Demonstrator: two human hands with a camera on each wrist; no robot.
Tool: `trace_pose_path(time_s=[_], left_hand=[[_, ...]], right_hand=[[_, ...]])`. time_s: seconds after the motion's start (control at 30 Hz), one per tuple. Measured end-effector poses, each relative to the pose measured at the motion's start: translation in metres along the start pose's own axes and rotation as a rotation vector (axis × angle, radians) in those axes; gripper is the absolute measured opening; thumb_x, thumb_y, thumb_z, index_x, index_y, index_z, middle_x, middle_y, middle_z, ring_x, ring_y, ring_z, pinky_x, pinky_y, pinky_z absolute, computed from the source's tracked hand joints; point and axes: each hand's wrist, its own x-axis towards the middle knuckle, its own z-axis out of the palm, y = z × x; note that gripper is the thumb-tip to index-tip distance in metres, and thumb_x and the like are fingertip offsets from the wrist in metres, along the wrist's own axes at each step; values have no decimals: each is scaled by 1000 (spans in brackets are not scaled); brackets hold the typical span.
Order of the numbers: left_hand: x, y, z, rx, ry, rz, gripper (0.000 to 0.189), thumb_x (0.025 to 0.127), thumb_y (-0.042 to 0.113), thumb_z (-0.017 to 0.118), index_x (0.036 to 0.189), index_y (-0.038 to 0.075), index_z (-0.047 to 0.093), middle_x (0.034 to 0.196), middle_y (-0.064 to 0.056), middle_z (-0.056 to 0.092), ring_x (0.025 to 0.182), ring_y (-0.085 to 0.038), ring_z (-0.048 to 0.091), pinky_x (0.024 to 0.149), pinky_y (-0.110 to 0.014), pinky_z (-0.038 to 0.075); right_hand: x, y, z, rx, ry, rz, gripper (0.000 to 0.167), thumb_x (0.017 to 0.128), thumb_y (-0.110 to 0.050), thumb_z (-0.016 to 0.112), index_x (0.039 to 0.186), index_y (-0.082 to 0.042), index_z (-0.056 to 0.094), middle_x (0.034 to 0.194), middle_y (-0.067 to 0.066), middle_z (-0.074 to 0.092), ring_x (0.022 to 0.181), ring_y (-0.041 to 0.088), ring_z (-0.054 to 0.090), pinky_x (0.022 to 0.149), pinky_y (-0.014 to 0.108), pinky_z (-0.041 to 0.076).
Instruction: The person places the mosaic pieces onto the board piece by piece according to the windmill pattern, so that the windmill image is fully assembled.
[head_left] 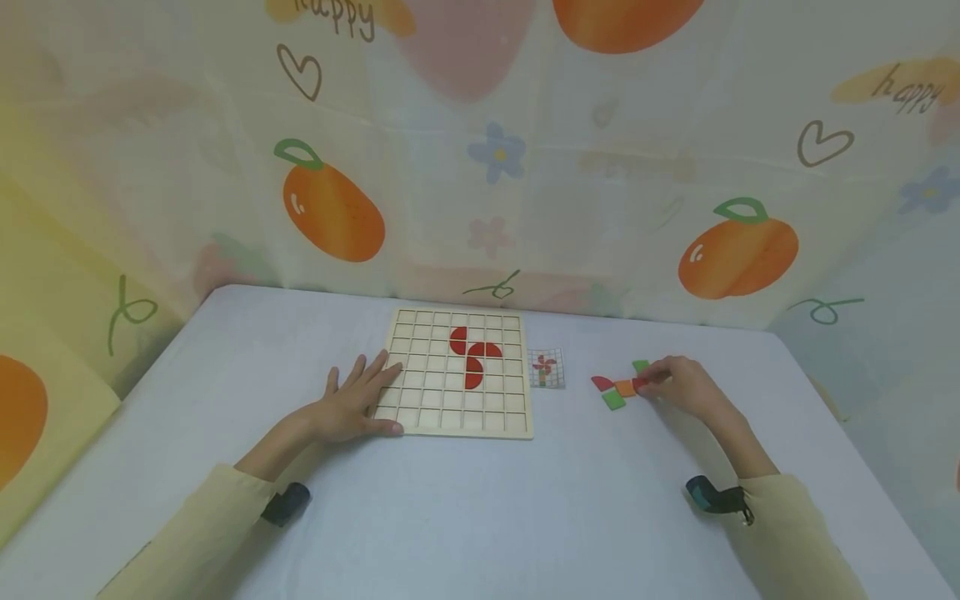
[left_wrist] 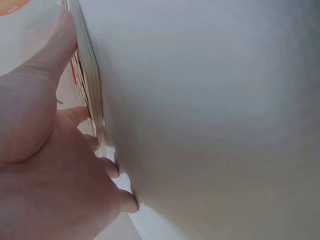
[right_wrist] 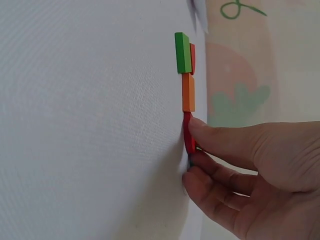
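Observation:
A wooden grid board (head_left: 427,400) lies on the table with several red quarter-circle pieces (head_left: 474,372) in its cells. My left hand (head_left: 348,408) rests along the board's left side, fingers spread and straight, with the thumb at the near corner. To the right, my right hand (head_left: 681,385) pinches a red block (right_wrist: 188,132) between thumb and forefinger. That block stands at the end of an orange square block (right_wrist: 188,93). A green block (right_wrist: 182,52) and another red piece (head_left: 602,382) adjoin the orange one. Part of a further green piece (head_left: 640,366) shows behind the right fingertips.
Against the board's right edge lies a small pattern card (head_left: 546,368) printed with a red pinwheel on a grid. White cloth covers the table (head_left: 480,517). A fruit-printed curtain (head_left: 570,200) hangs directly behind the table's far edge.

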Motion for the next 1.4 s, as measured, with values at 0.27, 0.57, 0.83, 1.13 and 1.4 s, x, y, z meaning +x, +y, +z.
trace_pose_path(time_s=[0.27,0.57,0.83,1.13,1.4], left_hand=[[-2,2,0,6,-4,-10,100,85,50,70,157,6,15,162,-22,-4,145,-48,-12,106,-69,-17],[0,2,-2,10,-8,-10,100,85,51,70,157,7,16,162,-22,-4,145,-48,-12,106,-69,-16],[-1,4,-4,-1,-10,-13,100,85,50,70,157,7,16,162,-22,-5,145,-48,-13,106,-69,-16],[-1,3,-1,2,-12,-10,99,85,50,70,157,7,16,162,-22,-4,145,-49,-12,106,-70,-16],[0,2,-2,11,-11,-10,99,85,50,70,157,7,16,162,-22,-3,145,-48,-11,106,-69,-16]], right_hand=[[-2,2,-1,-21,45,-42,22,87,-8,73,104,5,71,97,17,70,90,31,59,82,46,54],[-1,6,-9,13,57,-111,13,86,-5,73,97,2,75,94,16,72,88,30,63,77,40,56],[1,-3,-18,40,87,-164,15,88,-3,70,102,2,75,98,16,74,91,32,66,79,41,55],[5,-24,-19,72,92,-178,18,90,-3,68,106,2,74,99,17,73,89,31,68,77,34,55],[16,-47,-10,75,82,-215,16,90,-5,69,104,1,75,100,16,72,91,32,66,74,34,56]])
